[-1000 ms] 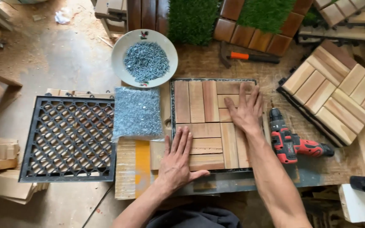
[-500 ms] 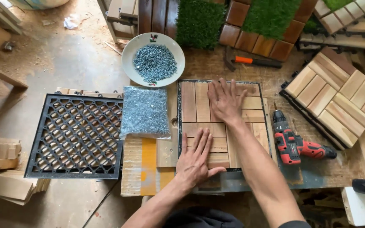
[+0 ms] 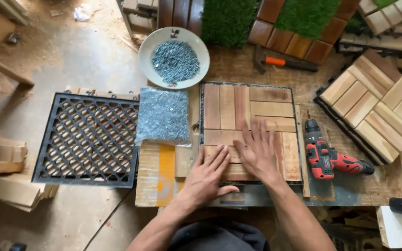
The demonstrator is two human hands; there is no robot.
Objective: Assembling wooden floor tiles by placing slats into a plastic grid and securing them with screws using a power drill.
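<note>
Down on the workbench [image 3: 266, 69], a black plastic grid base [image 3: 87, 139] lies at the left, overhanging the bench edge above the dusty floor. Right of centre sits the wooden slat tile [image 3: 252, 111], its slats laid in a frame in blocks that run crosswise to each other. A finished slat tile [image 3: 373, 109] rests turned at an angle at the far right, well apart from the first. Beyond them are patches of green artificial turf [image 3: 226, 18]. A white bowl of screws [image 3: 174, 58] stands above a clear bag of screws [image 3: 163, 115], and the bag lies just beside the framed tile's left edge. A red and black cordless drill [image 3: 326, 155] lies on its side just right of that tile.

Both hands press flat on the near part of the framed tile. The left hand [image 3: 205, 179] rests at its lower left corner, fingers straight and spread. The right hand [image 3: 257, 151] lies beside it on the middle slats, fingers likewise apart and gripping nothing.
</note>
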